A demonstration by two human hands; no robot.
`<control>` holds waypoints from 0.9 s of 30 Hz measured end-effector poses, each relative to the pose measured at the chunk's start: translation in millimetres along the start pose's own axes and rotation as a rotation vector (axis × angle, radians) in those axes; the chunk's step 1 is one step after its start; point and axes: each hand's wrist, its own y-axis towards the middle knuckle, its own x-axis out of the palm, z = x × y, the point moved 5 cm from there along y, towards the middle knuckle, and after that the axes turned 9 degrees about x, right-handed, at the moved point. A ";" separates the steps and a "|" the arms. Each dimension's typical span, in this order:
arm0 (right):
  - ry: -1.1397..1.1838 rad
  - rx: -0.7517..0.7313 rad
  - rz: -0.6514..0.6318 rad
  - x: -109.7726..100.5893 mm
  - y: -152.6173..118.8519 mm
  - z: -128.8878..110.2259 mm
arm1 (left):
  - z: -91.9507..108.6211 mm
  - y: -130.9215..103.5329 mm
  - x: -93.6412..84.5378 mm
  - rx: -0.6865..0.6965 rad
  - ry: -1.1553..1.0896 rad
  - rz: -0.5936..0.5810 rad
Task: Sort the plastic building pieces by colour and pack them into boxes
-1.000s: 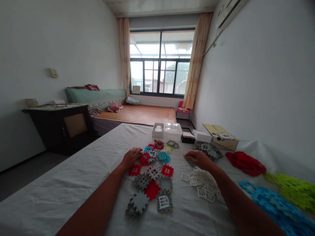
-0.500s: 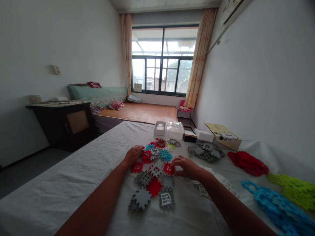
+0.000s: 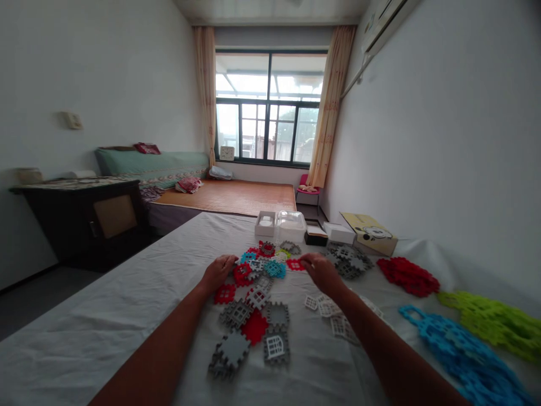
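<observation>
My right hand [image 3: 321,270] is closed on a small red window piece [image 3: 295,264], held by its right edge at the right of the mixed pile. My left hand [image 3: 218,273] rests at the pile's left side, its fingers curled near a blue piece [image 3: 248,257]; whatever its fingertips hold, if anything, is too small to make out. Between the hands lie red gear-edged pieces [image 3: 242,274], a blue one [image 3: 275,269] and grey ones. Nearer me are a grey stack [image 3: 230,351], a red square [image 3: 255,327] and a grey piece with a white window [image 3: 275,347].
White window pieces [image 3: 329,306] lie under my right forearm. Grey [image 3: 349,260], red [image 3: 408,276], green [image 3: 494,321] and blue [image 3: 465,352] heaps spread to the right. Behind stand a clear container [image 3: 291,225], small boxes [image 3: 265,224] and a yellow box [image 3: 372,232].
My right hand has moved the red window piece away from the pile's right side, farther from me. The view has turned slightly right. My left hand stays beside the pile.
</observation>
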 end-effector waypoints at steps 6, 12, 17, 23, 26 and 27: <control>-0.159 0.513 0.554 -110.8 -4.4 135.1 | 1.9 1.0 -2.0 -0.009 -0.021 -0.001; -0.344 0.886 0.812 -159.8 -68.0 221.8 | -2.4 2.3 -0.4 -0.009 -0.024 -0.014; -0.346 0.756 0.977 -165.6 -64.2 202.9 | -6.3 1.8 1.7 -0.011 0.003 -0.007; 0.081 0.302 0.357 -106.4 9.0 59.6 | 3.1 -1.3 -0.1 -0.024 0.010 -0.001; 0.232 -0.114 -0.289 -32.2 -7.2 -48.2 | 5.5 -2.7 -0.6 -0.031 0.005 0.001; 0.232 -0.217 -0.423 -11.2 -21.4 -75.7 | 5.3 -3.1 -0.4 -0.029 0.001 0.003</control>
